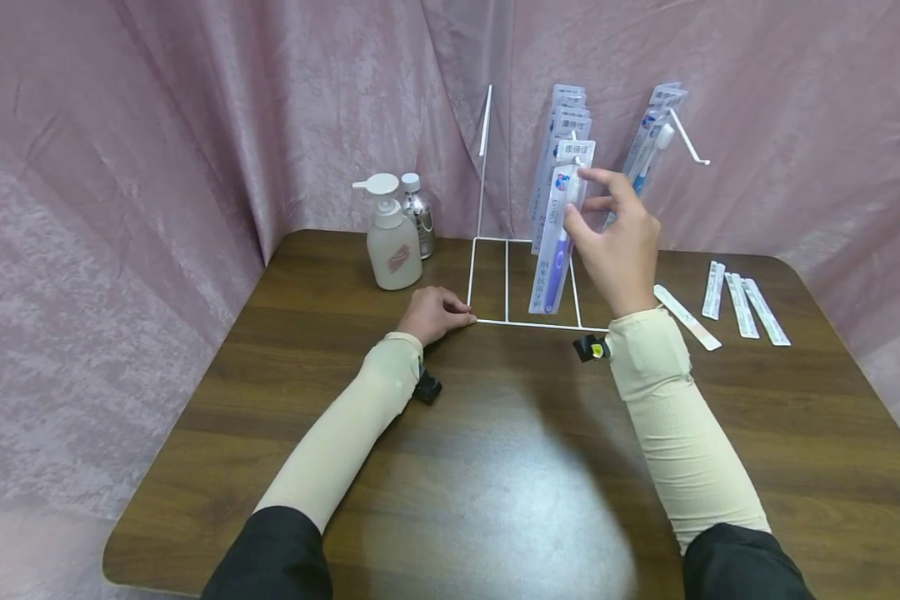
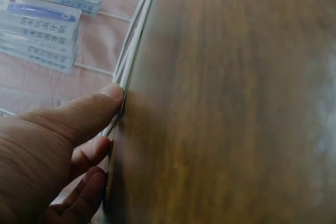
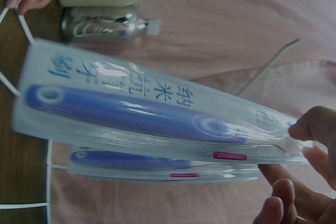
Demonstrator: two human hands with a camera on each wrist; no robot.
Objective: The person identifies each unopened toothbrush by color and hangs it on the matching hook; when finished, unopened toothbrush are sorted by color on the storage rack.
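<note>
Pink crinkled curtain (image 1: 195, 125) hangs behind & on both sides, folds meeting at back corner. Dark wood-grain table (image 1: 495, 467) w/ rounded corners fills the foreground; bright light patch glares off its near middle. No floor visible.

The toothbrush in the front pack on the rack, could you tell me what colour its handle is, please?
Purple-blue; the toothbrush handle shows best in the right wrist view.

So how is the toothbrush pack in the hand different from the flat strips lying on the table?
The toothbrush pack hangs upright on the wire rack, pinched at its top by the right hand; the strips lie flat on the table, untouched. The pack is wider and shows a purple brush; the strips are thin and white. Both are long and narrow.
</note>
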